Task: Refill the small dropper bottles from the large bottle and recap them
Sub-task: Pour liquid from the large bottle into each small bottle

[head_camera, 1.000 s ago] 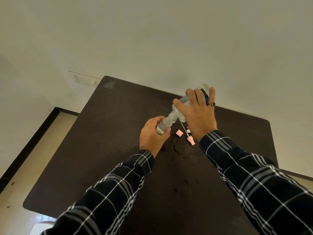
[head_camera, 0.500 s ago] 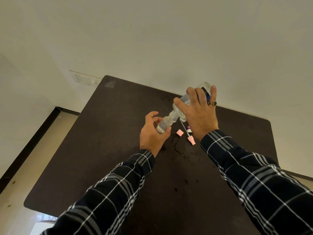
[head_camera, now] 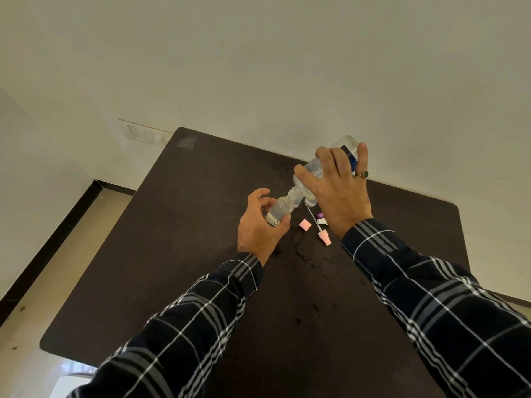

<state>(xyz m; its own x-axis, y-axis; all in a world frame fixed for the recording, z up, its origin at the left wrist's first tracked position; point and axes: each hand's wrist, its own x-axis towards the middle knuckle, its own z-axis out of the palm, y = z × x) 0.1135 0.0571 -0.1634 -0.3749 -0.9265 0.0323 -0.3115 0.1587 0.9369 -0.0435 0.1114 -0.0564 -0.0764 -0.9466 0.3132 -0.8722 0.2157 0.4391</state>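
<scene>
We see dark plaid over a dark brown table, with small spots of pink.

We find the table (head_camera: 201, 254) a deep, near-black brown, and the left sleeve (head_camera: 186, 326) and right sleeve (head_camera: 431, 305) navy-black, crossed by white and grey check lines. We note the large bottle (head_camera: 316, 168) as clear with a white printed label and a blue patch, and the small dropper bottle (head_camera: 280, 209) as clear. The cap (head_camera: 305, 225) and the dropper top (head_camera: 324, 237) are pale pink, beside a purple bit (head_camera: 319, 216). The ring (head_camera: 362, 174) is gold with a dark green stone, the wall (head_camera: 258, 67) off-white, the floor (head_camera: 43, 282) beige, and the skirting (head_camera: 51, 239) black.
</scene>
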